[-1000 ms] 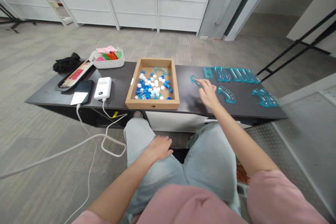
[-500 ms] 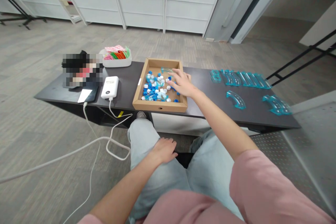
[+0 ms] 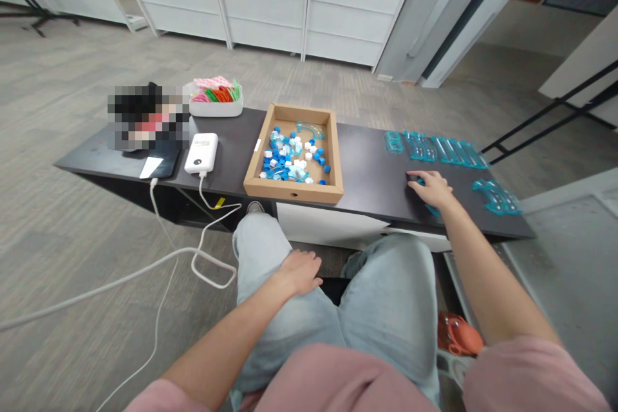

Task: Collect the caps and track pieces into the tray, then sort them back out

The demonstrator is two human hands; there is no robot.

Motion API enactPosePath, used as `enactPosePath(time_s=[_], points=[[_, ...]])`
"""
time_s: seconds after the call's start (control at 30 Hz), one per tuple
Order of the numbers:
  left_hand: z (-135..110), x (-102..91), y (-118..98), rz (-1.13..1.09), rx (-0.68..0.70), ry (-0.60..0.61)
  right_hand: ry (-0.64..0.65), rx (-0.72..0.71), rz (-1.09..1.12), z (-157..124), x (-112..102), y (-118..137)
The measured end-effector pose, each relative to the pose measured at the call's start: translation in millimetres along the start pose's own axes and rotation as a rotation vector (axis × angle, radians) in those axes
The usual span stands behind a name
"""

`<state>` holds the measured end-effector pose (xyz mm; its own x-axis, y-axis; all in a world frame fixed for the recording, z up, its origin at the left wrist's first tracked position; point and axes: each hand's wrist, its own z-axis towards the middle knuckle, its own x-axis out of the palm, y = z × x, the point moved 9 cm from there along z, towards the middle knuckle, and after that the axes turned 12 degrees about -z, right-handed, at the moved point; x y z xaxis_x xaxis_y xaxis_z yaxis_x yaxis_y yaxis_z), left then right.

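Observation:
On the dark table at the right, my right hand [image 3: 431,189] covers a curved clear-blue plastic track piece [image 3: 433,210]. Its thumb and fingers close around the piece, which is mostly hidden under the palm and shows at both ends. My left hand [image 3: 302,271] rests flat on my left thigh, fingers loosely stretched and holding nothing. In front of me a cardboard tray [image 3: 294,193] holds many small blue and white cubes [image 3: 290,161]. A curved clear piece [image 3: 309,130] lies at the tray's far side.
More clear-blue track pieces [image 3: 458,151] line the table's far right, with curved ones [image 3: 497,196] near its right end. A white power bank [image 3: 201,153], a phone [image 3: 160,161] and a white container of colourful items [image 3: 215,106] stand left. White cables [image 3: 203,225] hang down.
My right hand has moved from above the cardboard tray rightward onto the lone curved track piece. My left hand stays on my thigh. The view has shifted slightly.

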<state>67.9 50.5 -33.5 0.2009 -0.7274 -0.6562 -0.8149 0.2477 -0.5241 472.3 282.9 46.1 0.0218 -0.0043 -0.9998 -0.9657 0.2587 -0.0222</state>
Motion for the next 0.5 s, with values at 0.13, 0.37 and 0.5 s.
enactPosePath(time_s=[0.13, 0.37, 0.5], points=[[0.3, 0.2, 0.8, 0.001, -0.005, -0.007, -0.007, -0.029, 0.076, 2.1, 7.1, 4.9], [-1.1, -3.2, 3.1, -0.020, -0.022, -0.013, -0.200, -0.058, 0.144, -1.6, -28.9, 4.1], [-1.7, -3.5, 3.2, -0.043, -0.013, -0.007, -0.152, 0.008, -0.010, -11.1, -34.3, -27.3]])
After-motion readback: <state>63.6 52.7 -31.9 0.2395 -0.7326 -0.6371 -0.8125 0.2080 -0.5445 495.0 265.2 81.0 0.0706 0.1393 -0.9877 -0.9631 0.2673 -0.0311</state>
